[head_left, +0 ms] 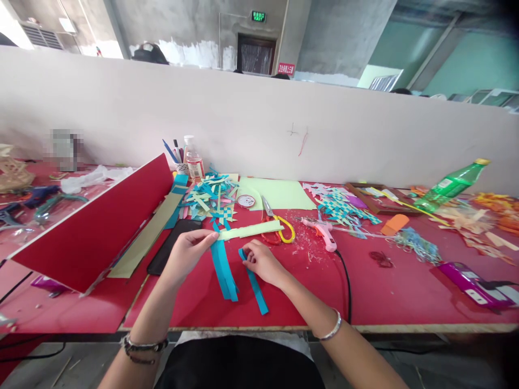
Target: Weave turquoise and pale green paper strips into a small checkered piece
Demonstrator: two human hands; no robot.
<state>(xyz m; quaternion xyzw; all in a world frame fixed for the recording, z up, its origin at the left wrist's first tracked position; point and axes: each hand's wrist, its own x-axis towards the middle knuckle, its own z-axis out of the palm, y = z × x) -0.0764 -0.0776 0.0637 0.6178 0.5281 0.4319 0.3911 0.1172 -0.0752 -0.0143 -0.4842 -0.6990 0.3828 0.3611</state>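
Observation:
My left hand (193, 249) pinches pale green paper strips (255, 229) where they cross blue paper strips (224, 270) that hang down toward me. In my right hand (259, 260), closed between thumb and fingers, is a separate blue paper strip (256, 289), its lower end pointing at the table's front edge. Just beyond the pale strips lie scissors (287, 229) with yellow and red handles. A pink glue gun (324, 233) rests to their right. Behind my hands is a heap of blue and pale green woven paper pieces (208, 194).
A red board (97, 227) stands slanted at the left, with a black phone (174, 246) beside it. Pens and a clear bottle (193, 159) stand at the back. A green bottle (452, 186) leans at the right, near paper scraps. A purple power strip (472, 286) lies front right.

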